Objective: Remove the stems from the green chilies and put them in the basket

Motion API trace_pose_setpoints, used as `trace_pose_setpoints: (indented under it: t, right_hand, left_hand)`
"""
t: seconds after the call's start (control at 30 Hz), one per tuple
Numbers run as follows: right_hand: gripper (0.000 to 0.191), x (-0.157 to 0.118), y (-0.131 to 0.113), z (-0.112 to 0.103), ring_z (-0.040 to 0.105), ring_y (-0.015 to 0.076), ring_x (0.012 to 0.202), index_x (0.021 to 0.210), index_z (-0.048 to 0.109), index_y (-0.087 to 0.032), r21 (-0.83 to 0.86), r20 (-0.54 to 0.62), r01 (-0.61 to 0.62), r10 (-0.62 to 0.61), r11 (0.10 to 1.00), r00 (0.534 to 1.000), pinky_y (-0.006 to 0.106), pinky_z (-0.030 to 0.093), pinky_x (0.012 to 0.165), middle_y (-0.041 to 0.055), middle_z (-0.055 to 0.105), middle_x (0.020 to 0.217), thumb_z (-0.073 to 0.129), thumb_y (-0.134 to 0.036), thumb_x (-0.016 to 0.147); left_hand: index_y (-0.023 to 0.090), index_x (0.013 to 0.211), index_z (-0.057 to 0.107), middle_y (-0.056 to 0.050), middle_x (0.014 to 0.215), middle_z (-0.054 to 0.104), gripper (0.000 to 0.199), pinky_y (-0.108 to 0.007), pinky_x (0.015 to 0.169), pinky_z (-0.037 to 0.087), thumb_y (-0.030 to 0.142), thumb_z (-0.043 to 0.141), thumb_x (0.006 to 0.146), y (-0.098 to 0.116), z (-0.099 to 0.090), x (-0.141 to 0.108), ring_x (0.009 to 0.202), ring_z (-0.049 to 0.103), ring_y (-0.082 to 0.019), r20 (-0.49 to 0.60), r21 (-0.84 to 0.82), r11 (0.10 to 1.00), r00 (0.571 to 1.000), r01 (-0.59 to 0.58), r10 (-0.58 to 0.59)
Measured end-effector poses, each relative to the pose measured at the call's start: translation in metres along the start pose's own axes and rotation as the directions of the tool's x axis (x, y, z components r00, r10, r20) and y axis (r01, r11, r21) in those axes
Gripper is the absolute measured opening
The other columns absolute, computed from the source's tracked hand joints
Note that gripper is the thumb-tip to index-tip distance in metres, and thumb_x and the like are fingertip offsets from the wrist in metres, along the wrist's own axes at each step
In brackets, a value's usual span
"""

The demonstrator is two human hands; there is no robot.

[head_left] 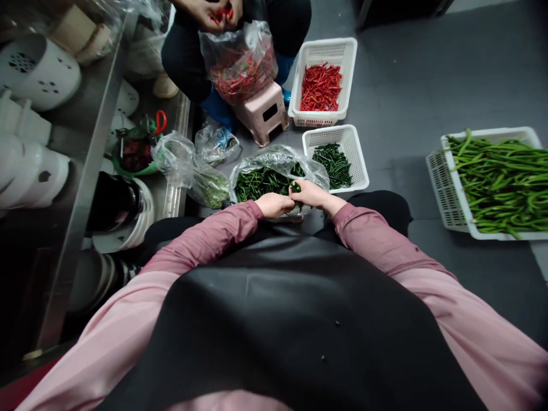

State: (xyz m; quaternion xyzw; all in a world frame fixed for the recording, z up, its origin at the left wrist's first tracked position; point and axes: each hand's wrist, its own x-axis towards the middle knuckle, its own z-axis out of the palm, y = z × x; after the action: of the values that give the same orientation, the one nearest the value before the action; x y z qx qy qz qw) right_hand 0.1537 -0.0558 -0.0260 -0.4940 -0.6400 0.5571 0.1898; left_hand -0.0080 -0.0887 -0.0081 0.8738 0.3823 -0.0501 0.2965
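My two hands meet over a clear plastic bag (278, 153) full of dark green chili peppers (262, 182). In my right hand (313, 194) is a small bunch of green chili peppers (295, 187), their ends poking out above the fingers. My left hand (275, 205) is closed against it, its fingertips pinched on a green chili pepper at the bunch; its inner fingers are partly hidden. Just beyond my right hand stands a white basket (358, 162) with more green chili peppers (333, 165) in it.
A white basket (350, 54) of red chilies stands farther back. Opposite, a person's hands (216, 14) hold red chilies above a bag (244, 63) on a pink stool (265, 111). Right lies a basket (447, 188) of long green peppers. A metal shelf (96, 131) borders the left.
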Motion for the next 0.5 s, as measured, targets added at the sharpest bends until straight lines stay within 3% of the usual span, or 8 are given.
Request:
trace_pose_setpoints:
  t: [0.07, 0.17, 0.3, 0.5]
  right_hand:
    - [0.011, 0.001, -0.002, -0.005, 0.046, 0.009, 0.053, 0.064, 0.058, -0.018, -0.099, 0.0, 0.05, -0.05, 0.994, 0.999, 0.023, 0.04, 0.057, -0.0035, 0.056, 0.057, 0.065, -0.009, 0.061]
    - [0.011, 0.006, -0.002, -0.012, 0.049, 0.0098, 0.054, 0.069, 0.058, -0.018, -0.063, -0.132, 0.075, -0.082, 0.995, 0.988, 0.023, 0.042, 0.06, -0.0021, 0.058, 0.06, 0.064, -0.009, 0.065]
    - [0.013, 0.012, 0.001, -0.02, 0.052, 0.0101, 0.049, 0.084, 0.057, -0.017, 0.141, -0.214, -0.021, 0.051, 0.99, 0.975, 0.023, 0.044, 0.053, -0.0012, 0.06, 0.061, 0.062, -0.014, 0.073]
    - [0.022, 0.007, -0.002, -0.012, 0.056, 0.0108, 0.047, 0.087, 0.057, -0.016, 0.289, -0.013, -0.256, 0.271, 0.923, 0.963, 0.022, 0.045, 0.046, 0.0002, 0.061, 0.062, 0.065, -0.006, 0.069]
  left_hand:
    - [0.021, 0.078, 0.065, -0.003, 0.089, 0.066, 0.017, -0.024, 0.067, 0.039, 0.016, 0.049, 0.079, -0.004, -0.003, 0.004, 0.082, 0.059, -0.016, 0.099, 0.095, 0.995, 0.995, -0.014, 0.004]
    - [0.021, 0.08, 0.066, -0.005, 0.091, 0.066, 0.018, -0.024, 0.069, 0.04, 0.016, 0.049, 0.081, -0.014, -0.002, 0.007, 0.086, 0.061, -0.017, 0.144, 0.183, 0.982, 0.987, 0.039, -0.066]
    - [0.02, 0.093, 0.067, -0.008, 0.095, 0.067, 0.022, -0.026, 0.071, 0.042, 0.025, 0.046, 0.087, -0.031, 0.004, 0.007, 0.084, 0.063, -0.018, -0.013, 0.209, 0.941, 0.963, 0.265, -0.268]
    - [0.016, 0.098, 0.065, -0.003, 0.082, 0.067, 0.028, -0.024, 0.069, 0.043, 0.03, 0.041, 0.09, -0.032, 0.01, 0.0, 0.074, 0.059, -0.014, -0.209, -0.061, 0.922, 0.899, 0.381, -0.385]
